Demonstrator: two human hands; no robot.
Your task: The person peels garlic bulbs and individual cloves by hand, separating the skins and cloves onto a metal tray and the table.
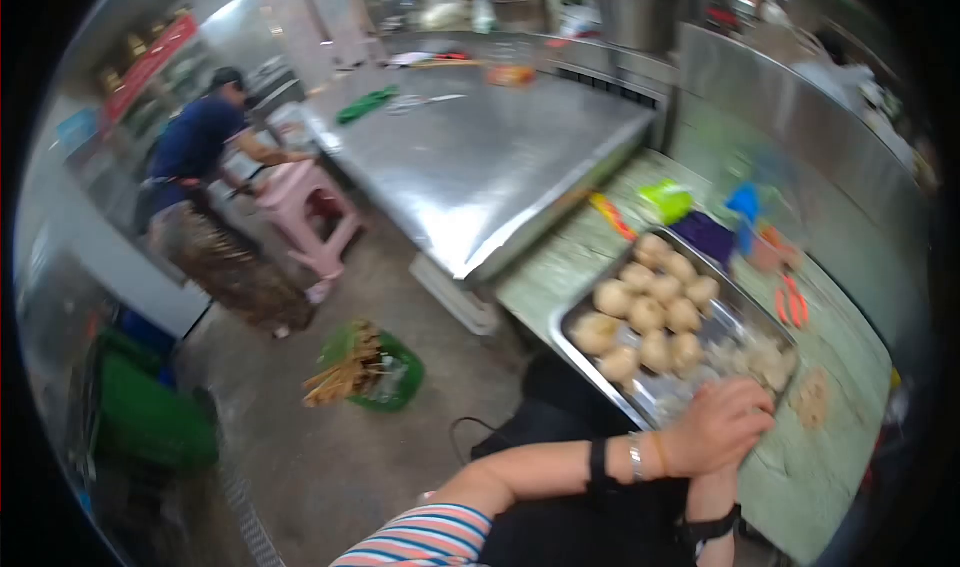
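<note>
The metal tray (566, 345) sits on the green table (845, 452), its near-left side running along the table's edge, beside the person's dark-clad lap. Pale balls (646, 315) crowd the tray's far and left parts; a blurred heap of pale pieces (762, 359) lies at its right end, up to the rim. Bare metal shows between the two.

Over the tray's near rim, the left hand (722, 425) lies across the right hand (722, 479), fingers bent. The right hand's fingers are mostly hidden, and I cannot tell whether either hand grasps anything.

Right of the tray, the green table is mostly open, apart from a pale flat patch (812, 400) just beside it. Orange-handled scissors (791, 302) lie near the tray's right rim, and a purple cloth (704, 235) close by its far rim, so room there is tight. Beyond the tray's left corner is a bare strip of green table, then the metal table (510, 152), its top largely open. Well left of the tray, a green basket (400, 382) of sticks stands on the floor, with walking room around it.
</note>
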